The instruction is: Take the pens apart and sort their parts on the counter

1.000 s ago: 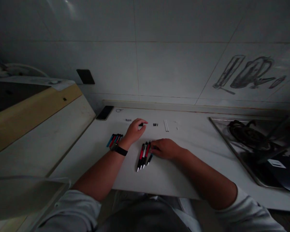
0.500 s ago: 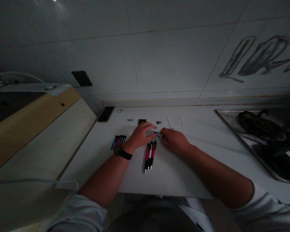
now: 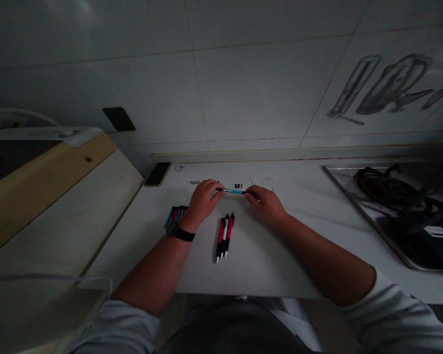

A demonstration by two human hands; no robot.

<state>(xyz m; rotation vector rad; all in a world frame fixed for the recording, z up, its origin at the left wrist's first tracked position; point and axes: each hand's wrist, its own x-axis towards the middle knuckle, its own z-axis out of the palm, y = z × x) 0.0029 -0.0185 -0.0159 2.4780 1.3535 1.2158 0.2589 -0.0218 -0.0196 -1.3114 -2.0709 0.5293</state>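
A blue pen [image 3: 235,191] is held level above the counter between my hands. Its left end sits pinched in the fingertips of my left hand [image 3: 203,200], and my right hand [image 3: 268,205] closes around the dark right end. Below them, two red-and-black pens [image 3: 230,233] and a white-and-black pen [image 3: 225,235] lie side by side. Partly behind my left wrist is a row of blue and red pen barrels [image 3: 174,214]. Beyond the hands lie small springs [image 3: 195,182], short black pieces [image 3: 238,186] and thin white sticks [image 3: 254,181].
A phone [image 3: 157,174] lies at the counter's back left, beside a small ring-shaped item [image 3: 179,168]. To the left stands a pale cabinet-like block [image 3: 107,196] with a cable in front. A gas hob [image 3: 376,216] takes up the right side; a tiled wall [image 3: 251,98] rises behind.
The blue pen now spans both hands, where a dark, slim part was at my right fingertips before. My left fingers have closed from apart. The view has shifted slightly.
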